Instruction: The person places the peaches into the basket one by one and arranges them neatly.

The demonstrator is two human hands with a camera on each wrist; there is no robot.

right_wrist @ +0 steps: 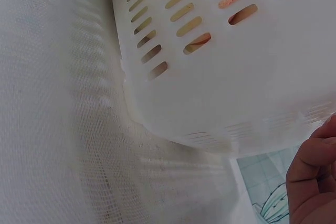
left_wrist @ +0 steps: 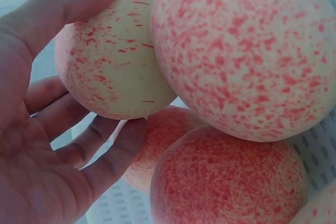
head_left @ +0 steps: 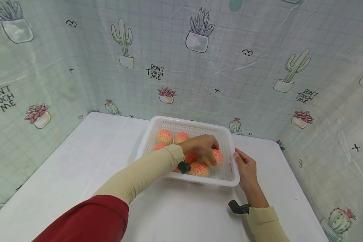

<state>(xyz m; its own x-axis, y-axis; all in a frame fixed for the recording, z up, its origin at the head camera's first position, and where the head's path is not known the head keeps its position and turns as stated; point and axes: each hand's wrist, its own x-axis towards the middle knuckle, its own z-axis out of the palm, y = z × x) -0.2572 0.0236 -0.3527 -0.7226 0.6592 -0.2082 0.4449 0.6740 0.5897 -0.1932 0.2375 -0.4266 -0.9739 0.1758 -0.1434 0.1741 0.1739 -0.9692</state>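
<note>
A white plastic basket (head_left: 187, 121) with slotted walls holds several round peaches (head_left: 164, 137), pinkish-red speckled over pale yellow. Reaching across into its right half, my left hand (head_left: 203, 145) grips a peach (head_left: 219, 157). In the left wrist view, thumb and fingers curve round that pale, red-flecked peach (left_wrist: 110, 66), which sits against a larger-looking speckled peach (left_wrist: 247, 51). A redder peach (left_wrist: 226, 177) lies below. My right hand (head_left: 247, 169) holds the basket's right end by the rim. The right wrist view shows the basket's slotted wall (right_wrist: 226, 82) and part of that hand (right_wrist: 315, 177).
The basket stands on a white table (head_left: 109, 144) near its back edge. A printed curtain (head_left: 175, 43) with cactus drawings hangs behind and at both sides. White table surface lies left, right and in front of the basket.
</note>
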